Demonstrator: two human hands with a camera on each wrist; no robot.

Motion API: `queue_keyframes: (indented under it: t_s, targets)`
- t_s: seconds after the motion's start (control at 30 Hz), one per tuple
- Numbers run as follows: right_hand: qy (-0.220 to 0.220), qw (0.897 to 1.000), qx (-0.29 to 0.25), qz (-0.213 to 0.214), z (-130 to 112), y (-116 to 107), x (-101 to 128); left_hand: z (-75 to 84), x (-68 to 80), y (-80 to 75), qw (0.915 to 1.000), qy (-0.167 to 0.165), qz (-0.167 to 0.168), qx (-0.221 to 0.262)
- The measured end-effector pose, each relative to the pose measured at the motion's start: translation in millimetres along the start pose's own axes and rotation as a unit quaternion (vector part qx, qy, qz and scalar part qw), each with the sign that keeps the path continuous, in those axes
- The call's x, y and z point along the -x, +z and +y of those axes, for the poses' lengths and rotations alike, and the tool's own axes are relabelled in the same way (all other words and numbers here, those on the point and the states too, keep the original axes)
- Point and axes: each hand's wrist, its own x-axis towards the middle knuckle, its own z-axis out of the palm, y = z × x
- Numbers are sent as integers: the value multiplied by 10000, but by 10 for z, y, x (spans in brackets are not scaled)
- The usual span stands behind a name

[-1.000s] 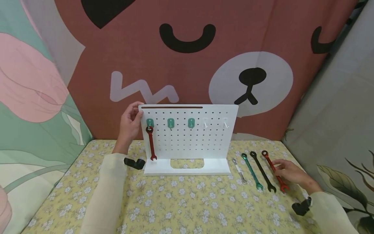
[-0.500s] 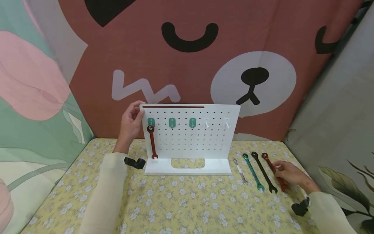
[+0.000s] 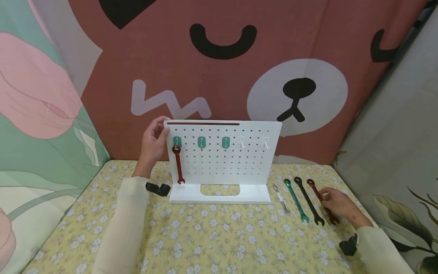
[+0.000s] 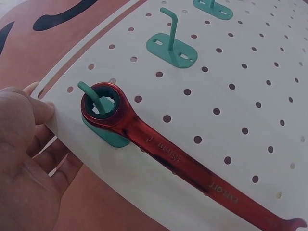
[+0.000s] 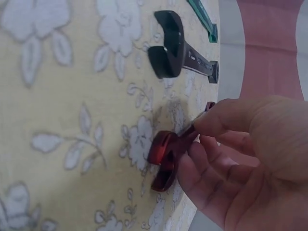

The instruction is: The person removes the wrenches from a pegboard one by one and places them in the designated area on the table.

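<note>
At the upper left corner of a white pegboard [image 3: 219,161], my left hand [image 3: 154,142] pinches the edge between thumb and fingers. A red combination wrench [image 4: 168,154] hangs by its ring end on the leftmost green hook [image 4: 86,89], its open end pointing down. My right hand [image 3: 341,205] pinches the shaft of another red wrench [image 5: 168,156] at the table's right side; its open jaw faces the right wrist camera, close over the cloth. Left of it lie a black wrench [image 3: 309,201], a green wrench [image 3: 297,199] and a small silver wrench [image 3: 281,199].
Two more green hooks [image 3: 201,142] and two clear hooks [image 3: 242,143] run along the board's upper part with nothing on them. A yellow floral cloth [image 3: 212,239] covers the table. Behind stands a brown printed curtain [image 3: 219,91], and a grey one [image 3: 397,152] is at right.
The right hand's red wrench has rolled a little, and its open end has shifted slightly right. The left hand keeps its place on the board; the head view has shifted slightly.
</note>
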Motion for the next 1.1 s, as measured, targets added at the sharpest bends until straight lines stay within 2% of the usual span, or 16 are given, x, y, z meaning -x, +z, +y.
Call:
queue_keyframes:
  t_s: [0.23, 0.43, 0.67, 0.77, 0.9, 1.0, 1.1]
  targets:
    - [-68, 9999, 65, 105, 3, 45, 22, -23, 11, -12, 9999, -105, -21, -9]
    - [-401, 9972, 268, 566, -62, 118, 9, -10, 6, -29, 10000, -24, 38, 12]
    - [-177, 9956, 141, 911, -182, 146, 94, 3, 5, -4, 10000, -89, -20, 38]
    - [-240, 9933, 13, 1129, -308, 182, 120, -130, -34, 4, 9999, -86, 12, 64]
    - [-664, 9866, -179, 1476, -551, 241, 133, -333, -90, 0, 9999, -80, 51, 70]
    - [-1143, 9789, -403, 1642, -743, 299, 138, -354, -93, -11, 9999, -78, 72, 19]
    - [-1445, 9738, -679, 1618, -924, 382, 154, -355, -89, -17, 9999, -81, 71, 11]
